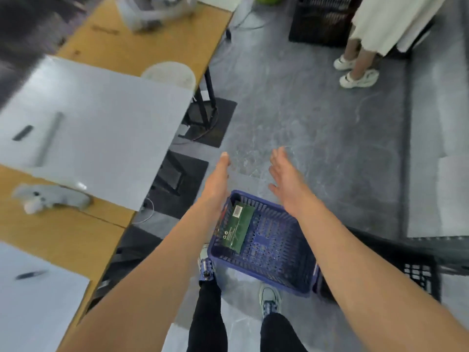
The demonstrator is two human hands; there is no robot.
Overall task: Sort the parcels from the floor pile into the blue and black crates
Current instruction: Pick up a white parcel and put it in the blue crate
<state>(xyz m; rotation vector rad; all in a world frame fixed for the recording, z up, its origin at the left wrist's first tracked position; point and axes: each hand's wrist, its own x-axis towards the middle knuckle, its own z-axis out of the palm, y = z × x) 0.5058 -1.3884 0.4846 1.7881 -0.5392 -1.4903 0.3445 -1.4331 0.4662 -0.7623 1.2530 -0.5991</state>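
While one green parcel (237, 226) lies in the blue crate (274, 273), the left hand (218, 181) and right hand (288, 179) hover open and empty, so sorting looks barely begun.

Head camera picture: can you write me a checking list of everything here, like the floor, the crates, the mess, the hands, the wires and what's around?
Surface: grey floor, scuffed with pale marks.
Job's things: blue crate at the wearer's feet holds one green parcel against its left side; black crate just right of it; parcel pile not seen.
Clutter: wooden table with white sheets and a blurry grey gadget.
Hands: left hand and right hand both open, fingers straight, holding nothing, reaching out past the blue crate.
Cables: thin white wire on the floor by the table.
Surroundings: another person's legs in white shoes; second black crate near them.
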